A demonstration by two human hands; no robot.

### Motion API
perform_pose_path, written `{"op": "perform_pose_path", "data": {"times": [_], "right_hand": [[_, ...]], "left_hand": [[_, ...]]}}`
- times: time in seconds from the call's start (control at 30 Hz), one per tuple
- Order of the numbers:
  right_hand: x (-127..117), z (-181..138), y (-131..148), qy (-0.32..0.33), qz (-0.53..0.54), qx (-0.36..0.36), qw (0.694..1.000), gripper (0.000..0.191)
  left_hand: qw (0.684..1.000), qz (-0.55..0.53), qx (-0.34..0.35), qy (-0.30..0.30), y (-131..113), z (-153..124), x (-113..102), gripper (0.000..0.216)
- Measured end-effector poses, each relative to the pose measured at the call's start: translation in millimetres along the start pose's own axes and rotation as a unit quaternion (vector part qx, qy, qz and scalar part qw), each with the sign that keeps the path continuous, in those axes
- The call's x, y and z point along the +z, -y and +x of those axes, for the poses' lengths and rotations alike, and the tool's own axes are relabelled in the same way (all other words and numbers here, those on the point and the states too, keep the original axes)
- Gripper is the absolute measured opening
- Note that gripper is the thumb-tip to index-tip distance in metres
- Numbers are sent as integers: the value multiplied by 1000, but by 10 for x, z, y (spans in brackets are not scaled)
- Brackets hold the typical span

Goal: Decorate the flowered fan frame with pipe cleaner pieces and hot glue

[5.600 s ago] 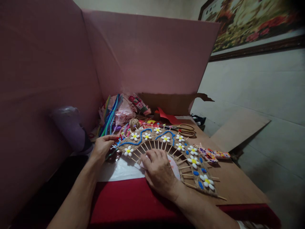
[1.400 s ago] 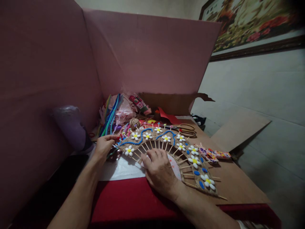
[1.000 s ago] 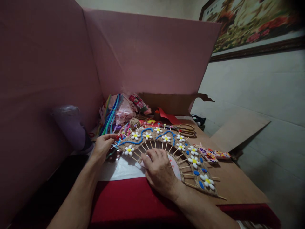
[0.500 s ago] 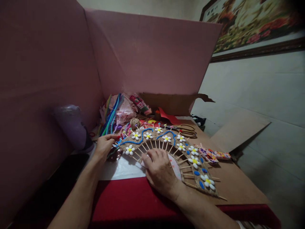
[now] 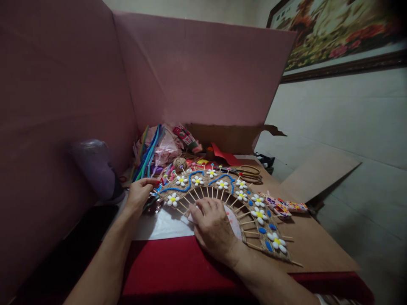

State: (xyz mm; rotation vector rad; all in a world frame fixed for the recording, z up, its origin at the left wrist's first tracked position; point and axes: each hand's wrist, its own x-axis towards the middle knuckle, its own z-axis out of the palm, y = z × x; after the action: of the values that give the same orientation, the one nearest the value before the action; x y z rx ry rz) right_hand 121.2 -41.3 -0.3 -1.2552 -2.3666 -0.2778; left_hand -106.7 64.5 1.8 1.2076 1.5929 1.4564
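Note:
A fan-shaped craft piece [image 5: 203, 180] of wooden sticks and wound twine lies in front of me, dotted with white-petalled, yellow-centred flowers, wavy blue strips and blue ovals. Small coloured balls tip several sticks along its outer edge. My left hand [image 5: 140, 195] is at the fan's left end, thumb and forefinger pinched at a small red piece [image 5: 157, 183] by a stick tip. Over the fan's inner curve, my right hand [image 5: 214, 226] is closed with curled fingers, gripping it near the pale spotted centre [image 5: 233, 222]. Its palm side is hidden.
Behind the fan lie scissors [image 5: 249, 171], a twine ball [image 5: 180, 164], red paper [image 5: 224, 154] and blue-green pipe cleaners [image 5: 151, 150]. A purple wrapped container [image 5: 98, 169] stands left. Patterned pieces [image 5: 282, 206] rest on the cardboard sheet [image 5: 321, 241] at right. Pink panels [image 5: 203, 72] enclose the back and left.

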Motion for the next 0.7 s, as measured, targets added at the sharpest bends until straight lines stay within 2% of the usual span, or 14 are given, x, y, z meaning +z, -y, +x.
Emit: {"op": "perform_pose_path", "data": {"times": [0.13,0.3,0.43,0.53,0.7], "right_hand": [[-6,-2,3,7,0,2,1000,44],[1,-4,10,4,3,0,1000,44],[-28,-4,26,-2,19,-10,1000,39],[-62,-9,44,-4,34,-17,999,38],[-74,-23,58,-24,52,-32,998,38]], "left_hand": [[998,-3,22,-58,-2,13,-4,29],[990,-13,64,-126,-50,10,-19,20],[979,-13,101,-179,-37,38,-30,22],[975,-12,115,-189,-31,39,-33,21],[979,-11,120,-166,-78,-23,-33,18]]}}
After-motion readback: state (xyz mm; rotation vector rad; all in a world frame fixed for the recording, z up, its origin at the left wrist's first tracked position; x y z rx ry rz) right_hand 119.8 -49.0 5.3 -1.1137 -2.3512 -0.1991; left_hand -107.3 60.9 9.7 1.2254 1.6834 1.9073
